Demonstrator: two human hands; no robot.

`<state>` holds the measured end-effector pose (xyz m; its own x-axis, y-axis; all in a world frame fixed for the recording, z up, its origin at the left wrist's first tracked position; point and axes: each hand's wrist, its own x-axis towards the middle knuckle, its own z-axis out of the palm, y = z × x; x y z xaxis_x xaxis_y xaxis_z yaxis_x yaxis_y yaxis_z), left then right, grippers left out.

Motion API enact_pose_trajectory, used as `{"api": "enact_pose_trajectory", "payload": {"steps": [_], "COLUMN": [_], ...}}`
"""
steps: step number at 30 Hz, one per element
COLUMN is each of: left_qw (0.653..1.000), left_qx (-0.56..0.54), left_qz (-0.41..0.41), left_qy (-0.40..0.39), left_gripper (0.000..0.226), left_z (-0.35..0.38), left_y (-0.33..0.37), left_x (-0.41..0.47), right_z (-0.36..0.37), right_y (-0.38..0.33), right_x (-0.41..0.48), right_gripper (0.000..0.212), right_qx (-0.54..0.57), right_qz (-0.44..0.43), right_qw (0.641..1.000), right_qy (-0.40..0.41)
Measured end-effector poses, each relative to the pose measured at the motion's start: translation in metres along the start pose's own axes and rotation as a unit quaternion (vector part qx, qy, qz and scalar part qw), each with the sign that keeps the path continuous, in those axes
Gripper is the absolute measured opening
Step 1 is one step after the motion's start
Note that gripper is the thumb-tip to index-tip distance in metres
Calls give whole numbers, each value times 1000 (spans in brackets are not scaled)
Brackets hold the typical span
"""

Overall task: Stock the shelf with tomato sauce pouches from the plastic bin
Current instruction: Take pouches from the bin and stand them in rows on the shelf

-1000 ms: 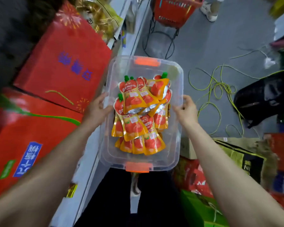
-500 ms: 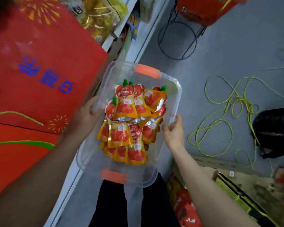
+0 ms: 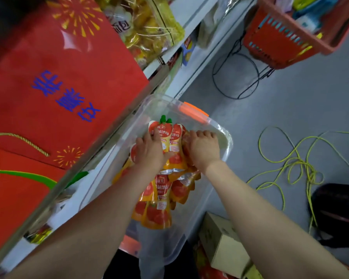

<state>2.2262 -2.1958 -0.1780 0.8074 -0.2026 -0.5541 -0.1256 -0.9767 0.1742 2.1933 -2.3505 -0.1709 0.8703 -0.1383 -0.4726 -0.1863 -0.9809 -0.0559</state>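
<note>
Nothing visible steadied the bin (image 3: 165,250); pouches (image 3: 158,216) lay heaped inside; left hand (image 3: 149,153) and right hand (image 3: 203,149) each gripped the top ones; a hasty lift might tip the bin and spill them short of the shelf (image 3: 201,63).

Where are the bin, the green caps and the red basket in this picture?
bin (image 3: 226,135), head view, far right corner of its rim.
green caps (image 3: 163,118), head view, on the left cap.
red basket (image 3: 280,37), head view, its slotted side wall.
</note>
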Motion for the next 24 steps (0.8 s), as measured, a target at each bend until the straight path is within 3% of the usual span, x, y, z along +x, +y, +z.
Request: {"api": "enact_pose_trajectory", "payload": {"steps": [4, 9, 12, 15, 17, 19, 21, 24], "left_qw": [999, 995, 996, 995, 992, 969, 914, 824], "left_qx": [5, 24, 50, 35, -56, -211, -383, -549], "left_qz": [-38, -82, -73, -60, -74, -109, -132, -135], "left_qy": [-9, -46, 5, 78, 82, 65, 37, 29], "left_gripper": [91, 106, 108, 112, 116, 120, 118, 79], "left_z": [-3, -8, -10, -19, -29, -39, -53, -77], "left_y": [5, -8, -20, -29, -32, -37, -42, -46], "left_x": [0, -21, -43, -66, -83, -98, -117, -157], "right_z": [5, -8, -12, -13, -18, -28, -45, -76], "right_y": [-10, -6, -1, 1, 4, 9, 9, 4], "right_x": [12, 25, 18, 4, -12, -30, -54, -91], "right_gripper": [33, 36, 26, 46, 52, 50, 46, 36], "right_qx": [-89, 82, 150, 259, 314, 401, 522, 622], "right_qz": [-24, 38, 50, 139, 175, 172, 158, 103], "right_qw": [994, 983, 966, 937, 917, 887, 827, 762], "right_qy": [-55, -160, -203, -189, -171, -150, -139, -149]}}
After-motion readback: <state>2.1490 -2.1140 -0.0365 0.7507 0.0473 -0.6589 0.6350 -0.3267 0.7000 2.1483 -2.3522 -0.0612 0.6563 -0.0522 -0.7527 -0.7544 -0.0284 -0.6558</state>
